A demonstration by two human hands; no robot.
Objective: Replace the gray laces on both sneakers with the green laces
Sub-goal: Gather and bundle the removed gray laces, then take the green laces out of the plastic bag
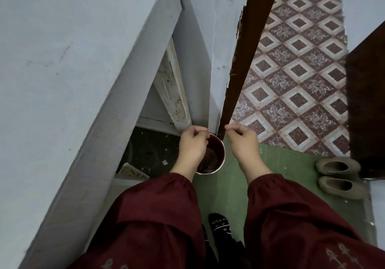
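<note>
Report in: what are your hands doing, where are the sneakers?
Left hand, right hand: fingertips pinched, anything held too thin to tell. No sneakers or laces in view. Red bucket beneath left hand.

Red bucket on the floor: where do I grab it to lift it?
Probably the rim of the red bucket on its right side, coming from above. It stands upright and open-topped, the wall is close behind it, and the left hand is over its left edge.

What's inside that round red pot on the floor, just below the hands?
A dark, crumpled brownish lump lies in the red pot; what it is cannot be told. The left hand covers the pot's left part, so anything there is hidden.
</note>
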